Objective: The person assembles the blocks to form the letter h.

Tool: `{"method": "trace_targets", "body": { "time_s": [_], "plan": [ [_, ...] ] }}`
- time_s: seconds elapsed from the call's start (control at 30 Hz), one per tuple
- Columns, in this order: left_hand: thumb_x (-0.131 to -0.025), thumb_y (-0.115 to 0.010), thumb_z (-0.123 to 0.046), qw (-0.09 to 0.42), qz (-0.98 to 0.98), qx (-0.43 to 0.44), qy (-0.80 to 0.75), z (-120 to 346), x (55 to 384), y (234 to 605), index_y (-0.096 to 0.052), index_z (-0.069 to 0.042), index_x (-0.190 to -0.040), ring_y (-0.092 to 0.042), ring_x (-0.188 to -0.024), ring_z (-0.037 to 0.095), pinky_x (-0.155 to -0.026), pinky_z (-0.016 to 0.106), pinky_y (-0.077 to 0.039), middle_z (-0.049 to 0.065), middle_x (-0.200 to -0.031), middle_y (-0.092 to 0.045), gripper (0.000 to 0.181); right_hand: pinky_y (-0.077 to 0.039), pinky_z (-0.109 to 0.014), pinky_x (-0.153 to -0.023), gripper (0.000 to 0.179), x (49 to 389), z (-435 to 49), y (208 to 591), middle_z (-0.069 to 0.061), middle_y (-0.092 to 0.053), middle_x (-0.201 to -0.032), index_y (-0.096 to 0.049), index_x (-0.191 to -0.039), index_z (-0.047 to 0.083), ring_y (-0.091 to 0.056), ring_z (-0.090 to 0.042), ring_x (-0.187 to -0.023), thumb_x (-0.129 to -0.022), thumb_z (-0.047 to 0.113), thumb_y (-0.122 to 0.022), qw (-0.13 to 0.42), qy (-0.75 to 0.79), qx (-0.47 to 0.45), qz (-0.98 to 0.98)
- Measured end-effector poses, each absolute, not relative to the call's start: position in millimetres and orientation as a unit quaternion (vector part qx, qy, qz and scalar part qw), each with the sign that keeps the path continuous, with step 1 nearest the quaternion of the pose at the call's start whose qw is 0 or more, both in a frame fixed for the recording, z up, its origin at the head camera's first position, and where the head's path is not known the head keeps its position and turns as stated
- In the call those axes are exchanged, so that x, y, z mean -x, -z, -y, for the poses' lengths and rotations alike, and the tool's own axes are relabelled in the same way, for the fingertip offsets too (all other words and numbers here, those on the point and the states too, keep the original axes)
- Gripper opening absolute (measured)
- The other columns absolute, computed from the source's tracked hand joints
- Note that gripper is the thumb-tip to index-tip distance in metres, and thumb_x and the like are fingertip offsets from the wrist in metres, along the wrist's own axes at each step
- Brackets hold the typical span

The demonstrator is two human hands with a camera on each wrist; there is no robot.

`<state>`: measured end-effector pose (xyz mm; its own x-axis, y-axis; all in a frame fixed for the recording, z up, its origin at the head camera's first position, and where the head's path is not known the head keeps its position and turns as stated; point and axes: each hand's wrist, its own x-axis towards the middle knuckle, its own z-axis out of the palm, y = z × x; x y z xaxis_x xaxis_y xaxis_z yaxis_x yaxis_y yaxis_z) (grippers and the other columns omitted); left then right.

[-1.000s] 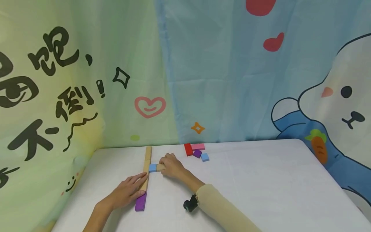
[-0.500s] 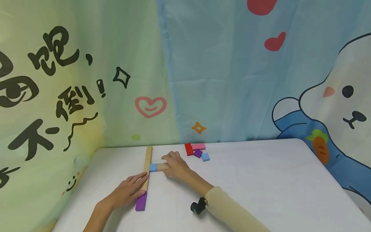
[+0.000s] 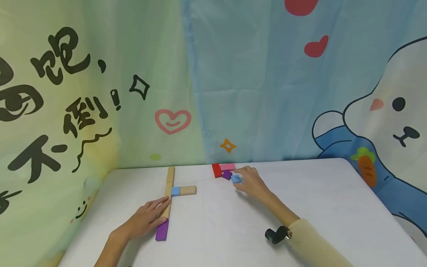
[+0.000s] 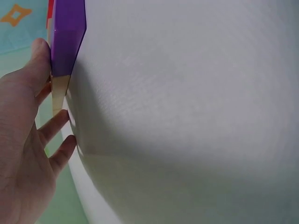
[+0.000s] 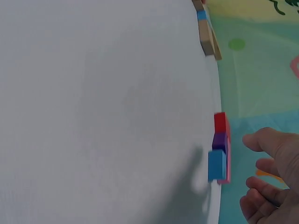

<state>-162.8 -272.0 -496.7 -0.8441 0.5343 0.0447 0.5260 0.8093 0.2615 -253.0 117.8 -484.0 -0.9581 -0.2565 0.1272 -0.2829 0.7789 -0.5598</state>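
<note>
A line of wooden blocks (image 3: 170, 175) ends at the near side in a long purple block (image 3: 162, 231). My left hand (image 3: 145, 218) rests along this line with fairly straight fingers, its thumb near the purple block. From the line a blue cube (image 3: 175, 191) and a wooden block (image 3: 188, 190) branch off to the right. At the back, my right hand (image 3: 255, 183) is at a loose light-blue cube (image 3: 235, 179), thumb and fingers spread around it. In the right wrist view the fingers stand apart from that cube (image 5: 216, 164).
Beside the loose cube lie a red block (image 3: 217, 170), a pink block (image 3: 228, 167) and a small purple block (image 3: 227, 175), near the white table's (image 3: 317, 200) back edge. A printed curtain (image 3: 250, 92) hangs behind. A black camera (image 3: 277, 235) sits on the right wrist.
My right hand has let go of the wooden block beside the blue cube and moved right and back to the loose light-blue cube. The left hand has stayed in place.
</note>
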Motion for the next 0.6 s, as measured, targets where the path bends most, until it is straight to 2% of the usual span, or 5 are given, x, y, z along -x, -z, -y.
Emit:
{"method": "trace_targets", "body": {
  "time_s": [0.13, 0.4, 0.6],
  "plan": [
    [-0.095, -0.045, -0.040, 0.012, -0.950, -0.283, -0.131, 271, 163, 496, -0.033, -0.013, -0.143, -0.041, -0.128, 0.028, -0.096, 0.052, -0.038, 0.004, -0.147, -0.036, 0.057, -0.048, -0.045, -0.088, 0.047, 258, -128, 487, -0.015, -0.056, -0.118, -0.059, -0.121, 0.008, -0.047, -0.030, -0.110, -0.078, 0.022, -0.072, 0.034, -0.300, -0.151, 0.941],
    [-0.094, -0.049, -0.036, -0.006, -0.947, -0.289, -0.143, 270, 162, 497, -0.035, -0.013, -0.142, -0.043, -0.125, 0.029, -0.092, 0.051, -0.039, 0.005, -0.146, -0.038, 0.055, -0.047, -0.044, -0.087, 0.044, 266, -123, 498, -0.015, -0.057, -0.114, -0.060, -0.120, 0.007, -0.049, -0.028, -0.106, -0.079, 0.021, -0.070, 0.024, -0.317, -0.151, 0.936],
    [-0.095, -0.046, -0.038, 0.015, -0.949, -0.277, -0.150, 271, 163, 496, -0.034, -0.014, -0.143, -0.041, -0.127, 0.030, -0.096, 0.054, -0.037, 0.004, -0.147, -0.037, 0.055, -0.048, -0.043, -0.086, 0.045, 271, -122, 504, -0.014, -0.058, -0.112, -0.061, -0.118, 0.007, -0.051, -0.027, -0.103, -0.078, 0.023, -0.071, 0.028, -0.306, -0.139, 0.941]
  ]
}}
